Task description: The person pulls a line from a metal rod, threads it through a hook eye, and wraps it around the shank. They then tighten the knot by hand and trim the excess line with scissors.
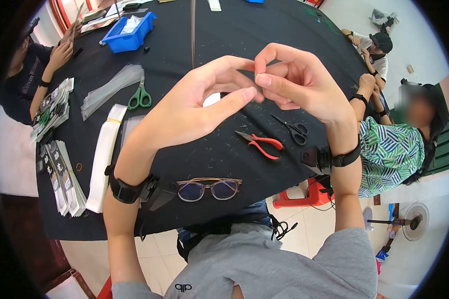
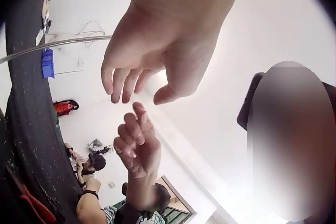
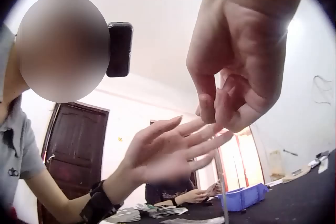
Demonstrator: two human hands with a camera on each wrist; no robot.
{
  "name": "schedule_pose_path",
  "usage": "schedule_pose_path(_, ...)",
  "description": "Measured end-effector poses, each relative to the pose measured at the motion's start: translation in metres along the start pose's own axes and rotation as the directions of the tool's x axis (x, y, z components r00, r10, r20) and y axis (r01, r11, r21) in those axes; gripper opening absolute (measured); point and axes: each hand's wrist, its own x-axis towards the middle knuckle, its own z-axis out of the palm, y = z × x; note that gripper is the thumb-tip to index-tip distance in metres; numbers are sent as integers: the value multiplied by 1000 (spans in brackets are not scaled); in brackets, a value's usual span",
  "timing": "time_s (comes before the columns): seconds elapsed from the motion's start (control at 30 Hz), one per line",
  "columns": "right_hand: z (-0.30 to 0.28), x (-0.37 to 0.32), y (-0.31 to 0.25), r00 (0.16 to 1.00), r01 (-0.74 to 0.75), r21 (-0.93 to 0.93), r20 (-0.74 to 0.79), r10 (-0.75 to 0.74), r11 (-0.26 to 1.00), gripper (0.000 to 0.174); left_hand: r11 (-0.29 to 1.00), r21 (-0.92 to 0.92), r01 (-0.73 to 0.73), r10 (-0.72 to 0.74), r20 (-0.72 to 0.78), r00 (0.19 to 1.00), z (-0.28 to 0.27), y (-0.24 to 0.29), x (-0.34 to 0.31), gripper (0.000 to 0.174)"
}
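Note:
Both hands are raised over the black-covered table, fingertips close together in the head view. My left hand point(image 1: 199, 102) arches with loosely bent fingers and the thumb apart; its spread fingers point(image 3: 202, 140) show in the right wrist view, with nothing seen in the grasp. My right hand point(image 1: 302, 82) has curled fingers and its thumb tip against them; nothing visible lies between them. A thin pale strand point(image 1: 193, 35) runs behind the left hand, which hides its end. Below the hands lie red-handled pliers point(image 1: 267, 144) and small black scissors point(image 1: 297, 132).
On the black table point(image 1: 224, 167) lie eyeglasses point(image 1: 209, 189), green scissors point(image 1: 140, 97), clear plastic strips point(image 1: 110, 89), a banded white strip stack point(image 1: 105, 154) and printed packets point(image 1: 65, 177). A blue bin point(image 1: 127, 37) stands farther back. Other people sit left and right.

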Motion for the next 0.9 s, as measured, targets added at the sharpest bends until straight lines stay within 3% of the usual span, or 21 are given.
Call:
schedule_pose_path(0.07,5,1,-4,1000,-4,-4,-8,4,1000,13,973,29,229,-230,64,971,-5,9,-3,31)
schedule_pose_path(0.1,6,1,-5,1000,13,21,-18,-12,1000,14,972,28,234,-235,61,970,-7,9,-3,31)
schedule_pose_path(0.17,7,1,-1,999,25,48,-27,-24,999,14,965,148,216,-224,41,974,-10,8,-3,23)
schedule_pose_path(0.23,6,1,11,995,94,73,-34,-92,993,18,966,171,193,-200,24,979,-10,19,-6,22)
schedule_pose_path(0.3,9,-1,18,994,100,46,-38,-98,994,17,936,309,166,-169,-16,985,-15,27,-8,25)
schedule_pose_path(0.37,11,-3,30,993,107,20,-40,-107,994,17,941,299,159,-156,-33,987,-18,31,-9,30)
schedule_pose_path(0.5,13,-4,54,994,91,168,48,-100,982,13,917,371,144,-127,-70,989,-22,34,-12,32)
schedule_pose_path(0.57,20,0,75,954,289,201,25,-299,936,11,920,371,125,-102,-81,991,-23,38,-13,33)
schedule_pose_path(0.77,38,-11,98,972,206,484,1,-236,850,14,938,343,52,-9,-125,992,-31,36,-17,33)
schedule_pose_path(0.83,41,-15,100,986,138,623,-16,-164,770,14,938,337,80,-30,-150,988,-34,37,-18,33)
schedule_pose_path(0.9,40,-17,101,991,111,644,-13,-134,757,15,937,331,108,-51,-176,983,-36,39,-19,33)
